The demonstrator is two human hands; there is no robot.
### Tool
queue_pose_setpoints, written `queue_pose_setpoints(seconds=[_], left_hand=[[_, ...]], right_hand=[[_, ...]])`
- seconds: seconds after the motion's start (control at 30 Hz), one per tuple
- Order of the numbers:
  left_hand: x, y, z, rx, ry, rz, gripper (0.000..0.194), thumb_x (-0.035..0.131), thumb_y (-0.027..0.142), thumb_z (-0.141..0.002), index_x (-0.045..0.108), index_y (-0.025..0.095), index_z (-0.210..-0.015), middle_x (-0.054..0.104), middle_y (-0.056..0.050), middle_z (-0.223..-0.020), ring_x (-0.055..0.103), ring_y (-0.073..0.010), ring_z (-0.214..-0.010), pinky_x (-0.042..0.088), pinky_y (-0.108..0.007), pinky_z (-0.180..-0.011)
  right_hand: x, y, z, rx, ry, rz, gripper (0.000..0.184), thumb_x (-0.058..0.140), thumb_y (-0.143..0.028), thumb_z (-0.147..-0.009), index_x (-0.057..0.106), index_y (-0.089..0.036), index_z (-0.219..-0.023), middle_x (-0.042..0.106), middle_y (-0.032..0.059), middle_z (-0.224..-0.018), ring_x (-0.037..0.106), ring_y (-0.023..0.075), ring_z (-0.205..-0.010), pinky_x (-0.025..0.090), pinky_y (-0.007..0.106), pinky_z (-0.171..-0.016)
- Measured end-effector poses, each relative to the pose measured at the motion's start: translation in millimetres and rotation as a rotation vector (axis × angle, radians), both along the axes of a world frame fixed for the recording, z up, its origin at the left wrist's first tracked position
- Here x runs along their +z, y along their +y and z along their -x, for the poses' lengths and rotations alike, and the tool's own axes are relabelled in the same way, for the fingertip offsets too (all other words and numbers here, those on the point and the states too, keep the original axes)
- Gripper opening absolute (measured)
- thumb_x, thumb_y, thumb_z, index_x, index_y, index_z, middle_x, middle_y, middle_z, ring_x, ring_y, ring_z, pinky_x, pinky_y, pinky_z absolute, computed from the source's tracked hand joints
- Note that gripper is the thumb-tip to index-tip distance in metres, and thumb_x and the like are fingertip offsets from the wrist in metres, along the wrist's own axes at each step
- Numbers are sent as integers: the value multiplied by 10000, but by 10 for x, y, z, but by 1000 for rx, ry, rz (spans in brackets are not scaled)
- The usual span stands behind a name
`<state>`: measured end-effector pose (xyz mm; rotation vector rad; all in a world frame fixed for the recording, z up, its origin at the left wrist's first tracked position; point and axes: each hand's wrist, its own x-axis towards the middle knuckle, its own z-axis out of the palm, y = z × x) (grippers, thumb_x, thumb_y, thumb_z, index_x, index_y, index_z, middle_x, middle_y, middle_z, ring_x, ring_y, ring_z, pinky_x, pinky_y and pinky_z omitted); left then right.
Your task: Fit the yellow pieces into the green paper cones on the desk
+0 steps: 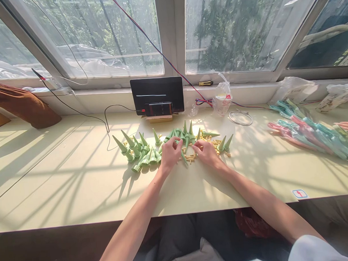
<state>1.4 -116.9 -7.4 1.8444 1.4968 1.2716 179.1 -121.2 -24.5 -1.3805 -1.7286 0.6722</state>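
My left hand point(171, 151) is closed in a pinch at the middle of the pile, over a green plastic cone-shaped spike point(183, 158) whose point slants down from the fingers. Facing it, my right hand point(206, 152) has thumb and fingers pressed together; whatever they hold is too small to make out. Around both hands lie many green spikes, some standing point up point(130, 140), others lying in a row point(145, 159). Small yellow plastic pieces point(189, 158) are scattered between and behind my hands. Two more spikes point(225, 143) stand right of my right hand.
A black tablet point(157, 91) with a phone point(159, 109) before it stands at the back on a cardboard support. Right of these are a bagged cup point(223, 100) and a coiled cable point(240, 118). Bagged pink and teal items point(312, 132) lie far right, a brown bag point(21, 102) far left.
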Motion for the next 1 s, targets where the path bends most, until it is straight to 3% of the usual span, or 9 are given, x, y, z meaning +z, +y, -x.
queue_pose_setpoints(seconds=[0.2,0.47,0.73,1.0], left_hand=[[42,-31,-40,-39,-28,-48,411,522,471,-905,532,194,-602,424,31,-503,366,-105,-472,306,-265,-506],[22,-46,-76,-91,15,-34,416,527,452,-900,490,189,-580,432,27,-509,365,-106,-495,299,-266,-521],[15,-49,-64,-91,5,-26,353,518,465,-904,590,195,-689,457,26,-513,389,-113,-486,307,-254,-507],[19,-58,-68,-77,2,-40,314,520,439,-909,610,197,-729,423,40,-497,364,-106,-460,308,-250,-503]], right_hand=[[-5,11,-12,-28,-73,-42,311,545,-389,-878,514,-202,-632,514,-16,-556,440,138,-545,315,278,-561],[-47,23,-10,-11,-110,-122,499,457,-449,-935,326,-212,-515,351,-29,-480,292,119,-504,234,286,-526],[-18,-45,26,119,-56,-117,251,549,-355,-895,668,-198,-739,567,-4,-595,448,140,-544,341,278,-579],[-73,-71,114,266,-85,-201,184,589,-247,-879,767,-208,-854,606,38,-757,513,144,-625,401,283,-631]])
